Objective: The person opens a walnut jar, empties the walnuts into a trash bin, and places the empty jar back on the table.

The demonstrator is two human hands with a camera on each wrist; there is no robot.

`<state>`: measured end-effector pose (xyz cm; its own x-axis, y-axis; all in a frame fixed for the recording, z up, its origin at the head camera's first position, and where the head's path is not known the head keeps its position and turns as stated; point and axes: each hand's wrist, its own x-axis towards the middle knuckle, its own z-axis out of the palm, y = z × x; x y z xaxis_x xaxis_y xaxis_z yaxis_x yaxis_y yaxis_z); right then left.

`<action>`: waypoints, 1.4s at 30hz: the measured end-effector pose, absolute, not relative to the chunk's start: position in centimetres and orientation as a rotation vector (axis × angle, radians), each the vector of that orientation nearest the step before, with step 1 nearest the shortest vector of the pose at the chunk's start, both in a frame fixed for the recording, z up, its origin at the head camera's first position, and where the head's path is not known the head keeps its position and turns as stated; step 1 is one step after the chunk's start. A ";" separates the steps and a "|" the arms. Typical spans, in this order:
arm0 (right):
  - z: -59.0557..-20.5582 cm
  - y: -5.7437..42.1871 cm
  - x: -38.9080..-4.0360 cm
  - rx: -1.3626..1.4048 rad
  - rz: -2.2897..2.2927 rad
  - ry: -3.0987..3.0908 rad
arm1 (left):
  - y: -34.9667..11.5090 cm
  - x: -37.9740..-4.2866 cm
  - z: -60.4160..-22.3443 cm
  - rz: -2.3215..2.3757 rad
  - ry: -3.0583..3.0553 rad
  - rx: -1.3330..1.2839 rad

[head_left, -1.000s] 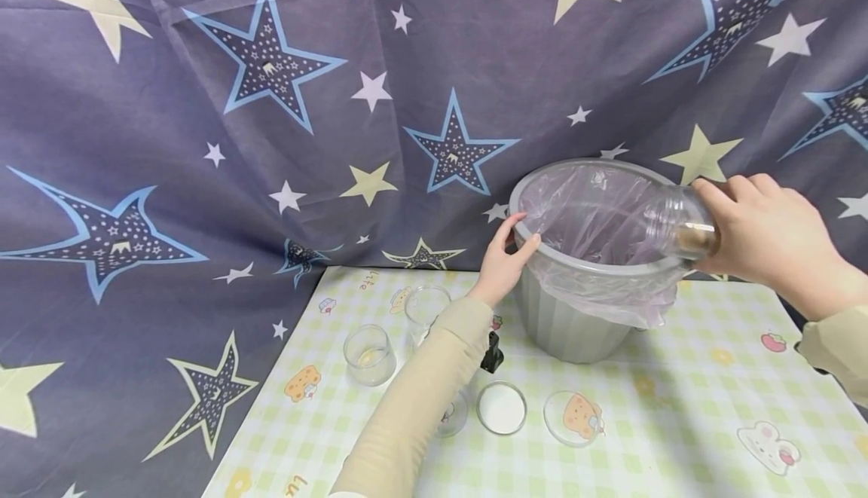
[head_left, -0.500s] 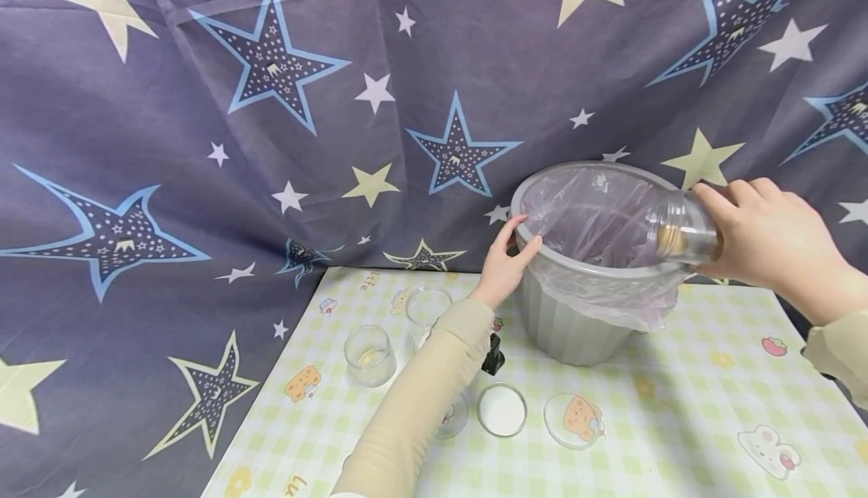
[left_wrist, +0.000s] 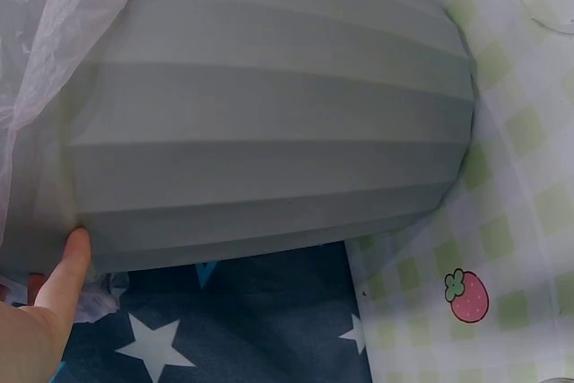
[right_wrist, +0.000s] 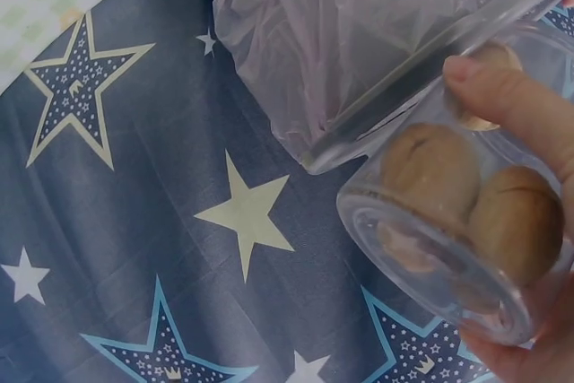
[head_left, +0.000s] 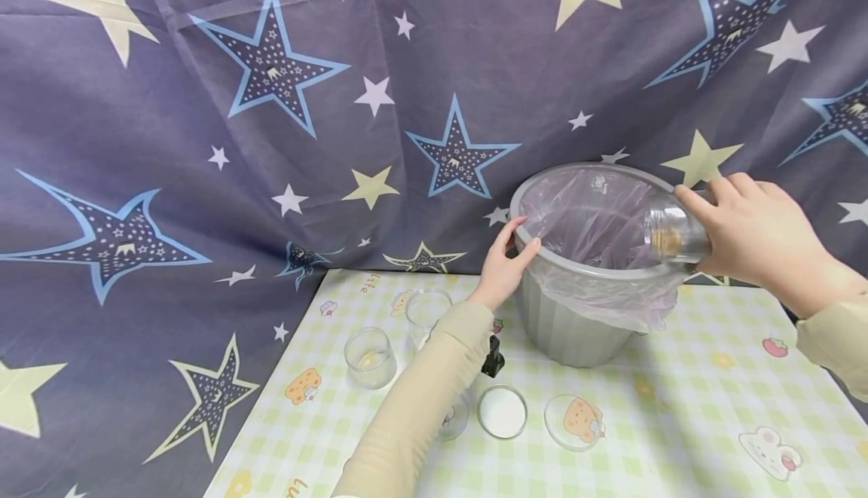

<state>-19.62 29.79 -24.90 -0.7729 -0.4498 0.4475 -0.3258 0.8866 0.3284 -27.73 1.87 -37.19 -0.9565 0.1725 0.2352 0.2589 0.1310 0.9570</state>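
My right hand [head_left: 759, 234] grips a clear jar [head_left: 681, 223], tipped sideways at the right rim of a grey trash can [head_left: 570, 328]. The jar's mouth points left over the can's opening. Several round brown things [right_wrist: 430, 177] lie inside the jar, smooth with a dark crack line on one; their kind is unclear. A thin pinkish clear plastic bag [head_left: 610, 298] lines the can and folds down over its rim. At the left rim, my left hand [head_left: 502, 268] holds the can, thumb [left_wrist: 76, 248] on the outer wall and fingers over the edge.
A clear glass [head_left: 370, 362] stands on the left of the checked tablecloth, near a taller clear container [head_left: 429, 306] partly behind my sleeve. Closer in are a dish of white stuff [head_left: 502, 411], a clear round lid [head_left: 566, 423] and a small black object [head_left: 493, 361]. A star-patterned cloth [head_left: 325, 129] hangs behind.
My right hand and the jar have shifted slightly left over the can. The brown contents have slid toward the jar's mouth. The left hand keeps its place on the rim.
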 end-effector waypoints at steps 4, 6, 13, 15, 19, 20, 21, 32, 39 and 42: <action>-25.0 29.9 -19.7 0.607 -0.312 -2.463 | 1.9 -27.8 -37.3 -1.988 -2.301 -0.446; -25.0 29.9 -19.8 0.620 -0.313 -2.446 | 1.9 -27.8 -37.3 -1.993 -2.292 -0.445; -25.1 30.1 -19.8 0.590 -0.326 -2.506 | 1.8 -27.8 -37.4 -1.983 -2.291 -0.444; -25.1 30.1 -19.8 0.577 -0.325 -2.517 | 1.9 -27.9 -37.5 -1.987 -2.286 -0.447; -25.2 30.2 -19.7 0.575 -0.324 -2.508 | 1.9 -27.9 -37.6 -1.993 -2.276 -0.458; -25.2 30.2 -19.6 0.579 -0.322 -2.499 | 1.9 -27.9 -37.6 -1.993 -2.275 -0.459; -25.2 30.3 -19.6 0.582 -0.321 -2.489 | 1.9 -27.9 -37.6 -1.991 -2.276 -0.459; -25.5 30.4 -19.7 0.615 -0.284 -2.419 | 2.0 -27.9 -37.6 -1.983 -2.281 -0.452; -25.4 30.3 -19.5 0.618 -0.302 -2.426 | 1.9 -27.8 -37.5 -1.990 -2.292 -0.429; -25.4 30.3 -19.6 0.642 -0.313 -2.396 | 2.0 -27.8 -37.5 -1.993 -2.294 -0.432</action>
